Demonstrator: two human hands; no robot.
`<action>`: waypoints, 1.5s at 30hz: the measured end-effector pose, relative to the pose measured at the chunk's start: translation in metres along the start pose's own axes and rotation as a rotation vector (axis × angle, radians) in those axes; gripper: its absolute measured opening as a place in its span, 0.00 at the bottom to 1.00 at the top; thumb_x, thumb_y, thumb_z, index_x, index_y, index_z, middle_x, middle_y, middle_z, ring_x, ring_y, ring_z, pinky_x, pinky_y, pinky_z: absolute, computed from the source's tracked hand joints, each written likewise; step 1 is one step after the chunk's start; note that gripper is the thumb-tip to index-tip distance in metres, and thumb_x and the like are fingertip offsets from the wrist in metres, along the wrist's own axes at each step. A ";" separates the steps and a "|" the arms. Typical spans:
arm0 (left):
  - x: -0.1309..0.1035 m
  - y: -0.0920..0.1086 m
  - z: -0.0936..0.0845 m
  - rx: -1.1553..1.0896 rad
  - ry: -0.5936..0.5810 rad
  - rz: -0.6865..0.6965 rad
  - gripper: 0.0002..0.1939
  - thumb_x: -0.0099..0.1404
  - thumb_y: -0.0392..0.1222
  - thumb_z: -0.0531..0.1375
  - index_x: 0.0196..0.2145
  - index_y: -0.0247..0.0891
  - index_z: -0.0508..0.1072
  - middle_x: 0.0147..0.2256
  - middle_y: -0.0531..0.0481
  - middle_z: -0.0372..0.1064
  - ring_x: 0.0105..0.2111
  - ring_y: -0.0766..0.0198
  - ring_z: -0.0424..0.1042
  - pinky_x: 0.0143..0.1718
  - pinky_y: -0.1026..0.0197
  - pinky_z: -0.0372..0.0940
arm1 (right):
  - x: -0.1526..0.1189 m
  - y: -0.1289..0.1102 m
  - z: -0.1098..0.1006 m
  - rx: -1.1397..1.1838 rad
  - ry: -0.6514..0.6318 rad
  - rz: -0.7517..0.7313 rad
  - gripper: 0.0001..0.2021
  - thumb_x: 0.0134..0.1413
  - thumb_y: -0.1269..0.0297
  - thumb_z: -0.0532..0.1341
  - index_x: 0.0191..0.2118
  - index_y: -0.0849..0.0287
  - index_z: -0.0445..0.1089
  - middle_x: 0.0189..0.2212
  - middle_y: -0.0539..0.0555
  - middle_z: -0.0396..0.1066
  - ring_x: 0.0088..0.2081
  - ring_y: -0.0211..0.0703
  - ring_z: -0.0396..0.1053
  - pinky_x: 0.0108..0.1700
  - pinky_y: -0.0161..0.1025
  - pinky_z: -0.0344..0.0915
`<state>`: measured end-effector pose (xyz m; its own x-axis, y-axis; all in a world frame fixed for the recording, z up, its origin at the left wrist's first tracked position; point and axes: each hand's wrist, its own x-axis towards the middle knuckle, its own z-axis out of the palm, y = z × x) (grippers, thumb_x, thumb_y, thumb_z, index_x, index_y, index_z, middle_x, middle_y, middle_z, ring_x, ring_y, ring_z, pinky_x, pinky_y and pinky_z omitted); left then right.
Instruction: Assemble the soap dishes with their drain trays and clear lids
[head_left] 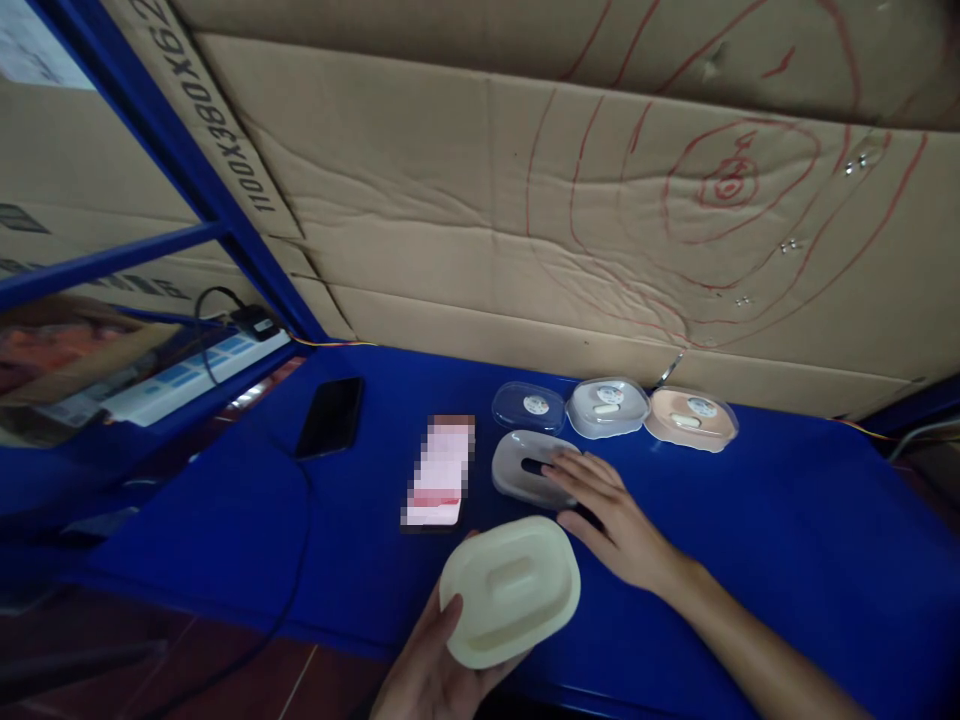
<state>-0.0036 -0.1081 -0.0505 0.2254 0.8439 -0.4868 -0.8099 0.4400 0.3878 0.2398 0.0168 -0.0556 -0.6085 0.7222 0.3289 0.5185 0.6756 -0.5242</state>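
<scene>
My left hand grips a cream oval plastic dish, thumb on its rim and fingers beneath. The dish has a raised rectangle in its middle and is tilted toward me. Beyond it, a grey oval plastic tray with a dark slot in its centre sits on the blue table. My right hand reaches over the right side of this tray with fingers stretched out. Its fingertips are at the slot; I cannot tell whether they press on the tray.
Along the cardboard wall stand a clear lid, a grey lidded box and a peach lidded box. A lit phone and a dark phone lie on the blue table. A power strip and cable are at left.
</scene>
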 end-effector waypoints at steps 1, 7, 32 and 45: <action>-0.001 0.001 -0.001 0.013 -0.029 0.005 0.43 0.71 0.32 0.60 0.73 0.58 0.43 0.65 0.43 0.68 0.64 0.40 0.66 0.65 0.34 0.60 | 0.002 0.008 0.001 -0.038 -0.006 0.020 0.24 0.72 0.54 0.57 0.69 0.47 0.60 0.68 0.57 0.62 0.71 0.56 0.56 0.70 0.68 0.50; 0.009 0.006 -0.005 -0.001 -0.063 -0.070 0.33 0.75 0.41 0.57 0.72 0.53 0.52 0.65 0.42 0.68 0.64 0.40 0.66 0.65 0.35 0.61 | 0.005 0.010 -0.013 0.038 0.078 0.052 0.19 0.70 0.60 0.61 0.64 0.48 0.69 0.60 0.55 0.73 0.66 0.51 0.64 0.66 0.58 0.65; 0.038 0.011 0.001 0.140 -0.158 -0.074 0.25 0.69 0.46 0.65 0.62 0.43 0.71 0.54 0.43 0.78 0.52 0.54 0.76 0.51 0.58 0.68 | 0.043 0.001 -0.008 -0.202 0.091 0.039 0.23 0.75 0.57 0.50 0.70 0.50 0.57 0.69 0.59 0.59 0.69 0.55 0.58 0.68 0.59 0.59; 0.039 0.016 0.000 0.110 -0.173 -0.121 0.21 0.68 0.49 0.63 0.58 0.46 0.75 0.52 0.46 0.78 0.53 0.51 0.73 0.45 0.59 0.68 | 0.016 0.015 -0.008 -0.246 -0.003 0.072 0.16 0.72 0.62 0.55 0.62 0.51 0.65 0.55 0.59 0.69 0.58 0.50 0.69 0.58 0.51 0.69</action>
<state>-0.0074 -0.0684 -0.0629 0.4145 0.8186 -0.3976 -0.7093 0.5643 0.4224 0.2426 0.0399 -0.0520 -0.5661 0.7697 0.2952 0.6909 0.6383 -0.3394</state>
